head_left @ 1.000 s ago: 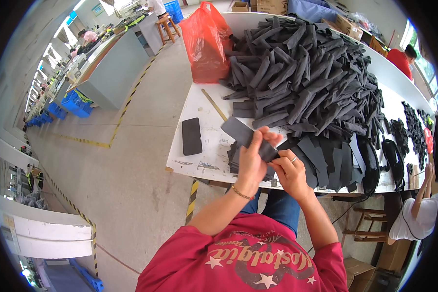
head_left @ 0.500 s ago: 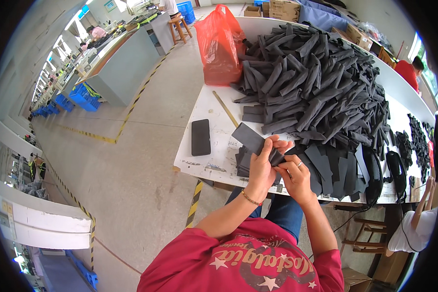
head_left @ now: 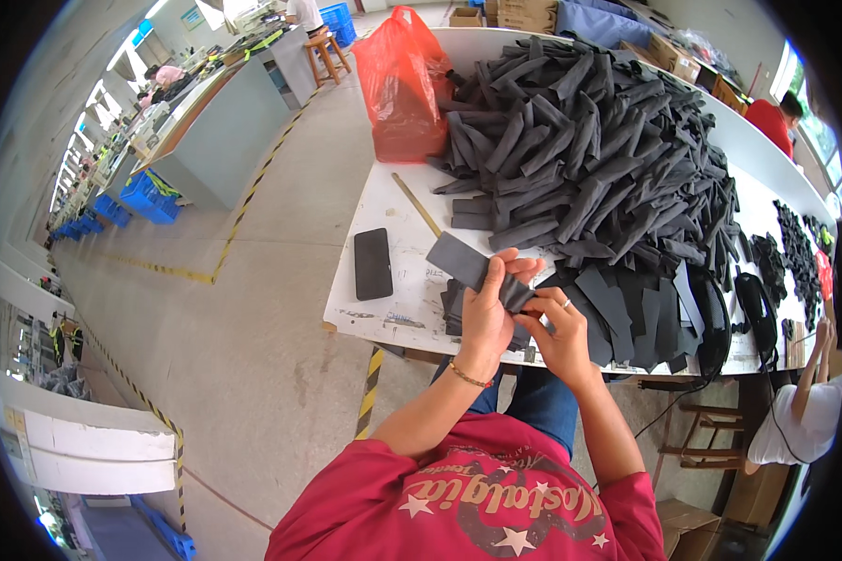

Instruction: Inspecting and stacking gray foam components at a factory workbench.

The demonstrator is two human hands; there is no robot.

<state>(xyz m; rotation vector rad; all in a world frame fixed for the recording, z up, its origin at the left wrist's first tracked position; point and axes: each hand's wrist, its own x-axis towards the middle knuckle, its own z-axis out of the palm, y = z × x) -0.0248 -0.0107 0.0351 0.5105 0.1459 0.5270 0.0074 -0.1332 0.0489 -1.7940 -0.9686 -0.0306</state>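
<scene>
A dark grey fabric strip (head_left: pixel 458 261) runs across both of my hands over the table's front edge. My left hand (head_left: pixel 491 309) grips it between thumb and palm, fingers half curled, with one end jutting out up and to the left. At the other end my right hand (head_left: pixel 554 325), with a ring on one finger, pinches the strip's edge. Small dark pieces (head_left: pixel 453 304) lie stacked on the table just behind and left of my hands. To the right of them are flat, overlapping dark pieces (head_left: pixel 627 313).
A heap of folded dark grey strips (head_left: pixel 589 150) covers much of the white table (head_left: pixel 346 316). A black phone (head_left: pixel 373 264), a thin ruler-like strip (head_left: pixel 416 204) and a red plastic bag (head_left: pixel 402 93) are on the left. Another person (head_left: pixel 800 416) sits at the right.
My hands keep their hold on the strip, whose dark surface now shows more between them. The whole view has shifted slightly, so the table appears a little further left.
</scene>
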